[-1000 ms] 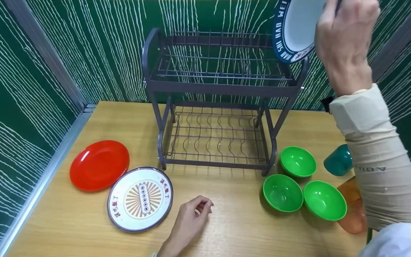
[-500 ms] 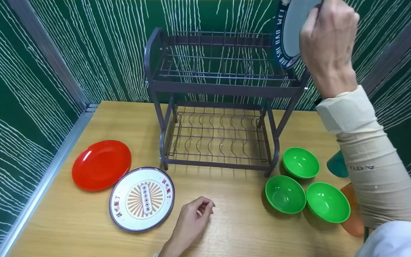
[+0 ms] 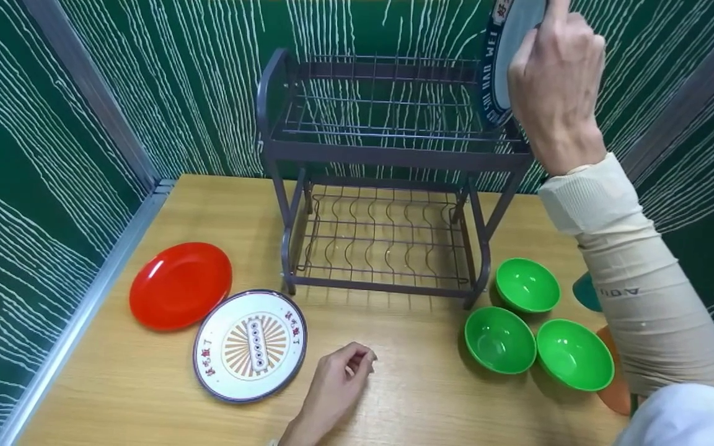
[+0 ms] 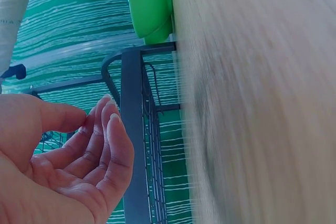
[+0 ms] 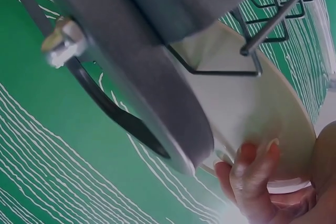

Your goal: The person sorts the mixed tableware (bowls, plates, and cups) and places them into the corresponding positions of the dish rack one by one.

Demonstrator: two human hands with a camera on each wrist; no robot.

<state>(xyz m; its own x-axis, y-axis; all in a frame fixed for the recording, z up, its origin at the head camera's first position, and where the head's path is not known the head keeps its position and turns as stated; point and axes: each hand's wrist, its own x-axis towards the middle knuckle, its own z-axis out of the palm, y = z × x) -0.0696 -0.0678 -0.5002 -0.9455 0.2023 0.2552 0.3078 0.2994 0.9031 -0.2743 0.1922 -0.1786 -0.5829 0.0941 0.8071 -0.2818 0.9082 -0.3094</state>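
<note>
Rack edge: The dark grey metal rack (image 3: 397,159) had a curved bar at each end.
Lifted plate: The round white plate with a blue lettered rim (image 3: 509,49) was tipped up at the top shelf's right end, close to that bar. I could not tell if it touched the wires.
Right hand (image 3: 558,87): It gripped that plate.
Room: Top-shelf wire gaps ran leftward. Below, the yellow-brown wooden worktop (image 3: 409,396) spread out in front.
Left hand (image 3: 337,384): It held nothing, fingers loosely bent, beside the flat white plate with orange rays (image 3: 250,347).
Left side: A shiny red plate (image 3: 181,286) lay there.
Right side: Three round green bowls (image 3: 500,340) sat together.
In the way: A beige sleeve (image 3: 648,297) partly hid a teal cup (image 3: 586,294).
</note>
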